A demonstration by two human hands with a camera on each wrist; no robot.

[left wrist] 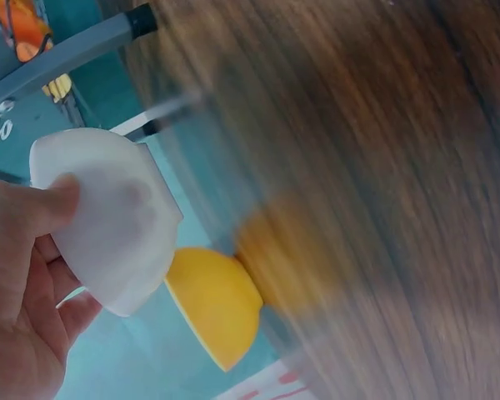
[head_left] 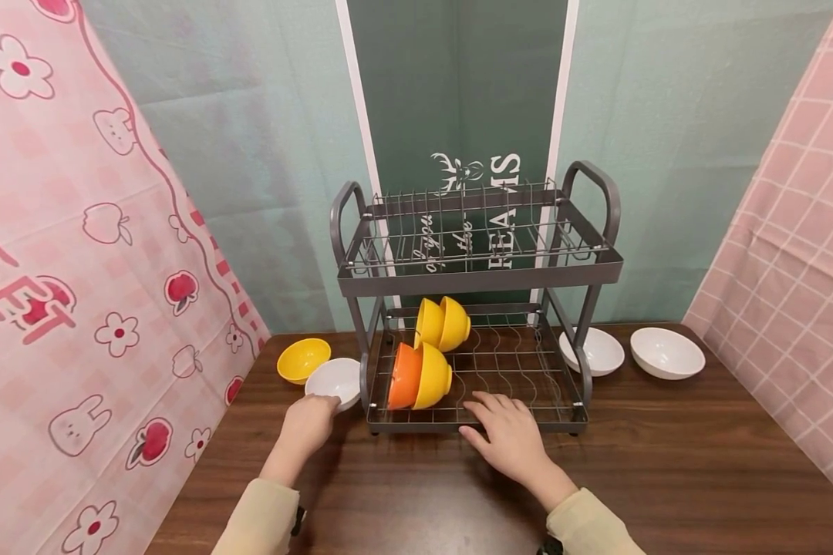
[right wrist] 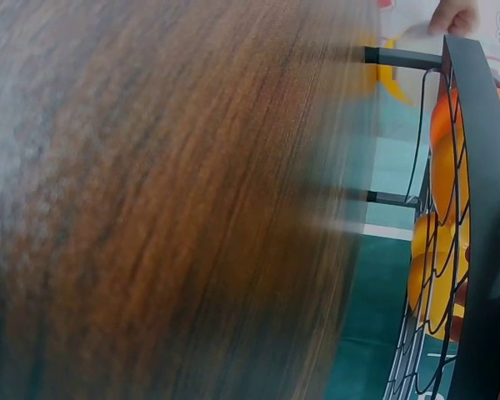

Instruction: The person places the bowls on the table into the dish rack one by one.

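My left hand (head_left: 310, 422) pinches the rim of a white bowl (head_left: 335, 382) at the left of the rack. In the left wrist view, the thumb lies on the outside of this white bowl (left wrist: 121, 221), and the other fingers are partly hidden behind it. A yellow bowl (head_left: 304, 361) stands just beyond it. My right hand (head_left: 508, 439), fingers spread, is at the lower front edge of the grey dish rack (head_left: 475, 426) and holds nothing. On the lower tier an orange bowl (head_left: 405, 376) and a yellow bowl (head_left: 433, 376) stand tilted on edge, with two yellow bowls (head_left: 454, 324) behind.
Two white bowls stand right of the rack, a nearer one (head_left: 600, 353) partly behind its post and another (head_left: 667, 353) farther right. The upper wire tier (head_left: 482, 277) overhangs the lower one. Patterned cloths (head_left: 139, 308) hang around the wooden table (head_left: 416, 493).
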